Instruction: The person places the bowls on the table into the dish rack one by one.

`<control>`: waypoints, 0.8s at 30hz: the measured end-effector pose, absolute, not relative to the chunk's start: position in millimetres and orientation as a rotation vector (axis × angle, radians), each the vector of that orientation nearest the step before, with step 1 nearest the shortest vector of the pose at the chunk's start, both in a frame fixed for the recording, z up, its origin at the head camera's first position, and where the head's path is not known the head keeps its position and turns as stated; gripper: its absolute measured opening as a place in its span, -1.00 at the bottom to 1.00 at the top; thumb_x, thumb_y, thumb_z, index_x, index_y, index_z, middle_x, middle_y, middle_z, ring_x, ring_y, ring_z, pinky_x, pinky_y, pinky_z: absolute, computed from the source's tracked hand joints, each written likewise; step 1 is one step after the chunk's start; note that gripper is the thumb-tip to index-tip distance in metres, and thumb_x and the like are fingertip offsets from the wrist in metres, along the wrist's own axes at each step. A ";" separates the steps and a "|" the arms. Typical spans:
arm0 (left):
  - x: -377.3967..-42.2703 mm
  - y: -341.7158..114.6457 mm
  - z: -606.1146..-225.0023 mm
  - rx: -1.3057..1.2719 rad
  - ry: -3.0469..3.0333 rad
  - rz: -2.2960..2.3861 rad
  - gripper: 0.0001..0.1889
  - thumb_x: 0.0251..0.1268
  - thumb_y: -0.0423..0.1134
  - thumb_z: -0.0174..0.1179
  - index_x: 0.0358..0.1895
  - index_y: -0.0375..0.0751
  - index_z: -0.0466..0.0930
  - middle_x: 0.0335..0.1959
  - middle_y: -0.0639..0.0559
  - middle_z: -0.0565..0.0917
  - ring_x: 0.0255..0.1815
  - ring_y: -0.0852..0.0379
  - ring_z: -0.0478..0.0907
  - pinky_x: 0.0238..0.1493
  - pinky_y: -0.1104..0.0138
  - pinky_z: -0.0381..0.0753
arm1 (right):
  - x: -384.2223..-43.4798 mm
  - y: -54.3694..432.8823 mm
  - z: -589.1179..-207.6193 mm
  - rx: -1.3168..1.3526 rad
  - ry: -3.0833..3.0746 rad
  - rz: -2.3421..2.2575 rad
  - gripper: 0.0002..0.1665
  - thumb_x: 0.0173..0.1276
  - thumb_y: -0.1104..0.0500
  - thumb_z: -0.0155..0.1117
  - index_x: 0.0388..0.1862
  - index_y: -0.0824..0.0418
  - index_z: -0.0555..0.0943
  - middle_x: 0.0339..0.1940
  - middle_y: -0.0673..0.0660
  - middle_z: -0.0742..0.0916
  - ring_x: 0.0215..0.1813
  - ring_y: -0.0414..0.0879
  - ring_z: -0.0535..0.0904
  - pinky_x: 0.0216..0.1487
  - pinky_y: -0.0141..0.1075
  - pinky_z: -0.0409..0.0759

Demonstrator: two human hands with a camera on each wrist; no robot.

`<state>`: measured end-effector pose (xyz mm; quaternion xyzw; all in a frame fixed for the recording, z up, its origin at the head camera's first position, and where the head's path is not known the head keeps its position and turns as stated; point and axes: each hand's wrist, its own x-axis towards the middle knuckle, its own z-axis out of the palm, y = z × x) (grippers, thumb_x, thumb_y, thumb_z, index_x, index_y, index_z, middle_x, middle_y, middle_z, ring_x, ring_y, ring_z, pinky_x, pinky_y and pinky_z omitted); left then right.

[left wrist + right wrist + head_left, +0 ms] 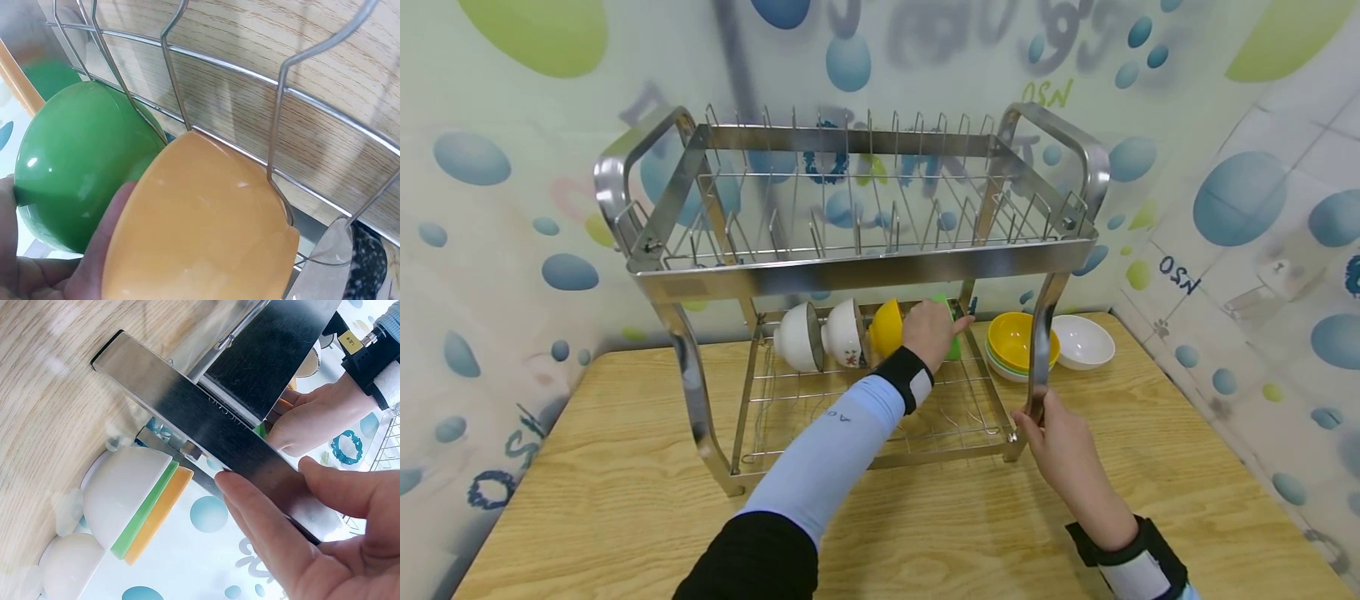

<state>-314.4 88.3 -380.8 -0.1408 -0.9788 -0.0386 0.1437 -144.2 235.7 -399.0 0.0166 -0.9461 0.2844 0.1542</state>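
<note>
Inside the lower tier of a steel dish rack [865,271], my left hand [927,333] pinches a green bowl [81,162], which stands on its side against the wires. Beside that hand a yellow bowl [886,327] is propped on edge; it looks orange in the left wrist view. Further left on the same tier are a patterned white bowl [846,333] and a plainer white bowl [799,337], both tilted on edge. My right hand [1067,446] grips the front right leg [1042,342] of the rack, thumb on one side and fingers on the other.
Right of the rack, on the wooden table [587,475], sits a nested stack with a yellow bowl [1015,337] on top and green and white ones below. Next to it is a white bowl [1084,342]. The upper tier's upright wires rise above my left hand. Patterned walls enclose the table.
</note>
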 end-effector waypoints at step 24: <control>-277.2 70.8 -340.5 -0.509 -2.761 -0.348 -0.44 0.44 0.05 -0.04 -0.78 -0.10 0.27 -0.84 0.13 0.14 -0.90 0.26 0.15 -0.87 0.51 0.10 | -145.0 235.7 -399.3 0.036 -2.690 0.834 -0.76 0.27 0.24 0.30 -0.24 0.31 0.43 -0.48 0.14 0.63 -0.36 0.04 0.65 -0.32 -0.07 0.65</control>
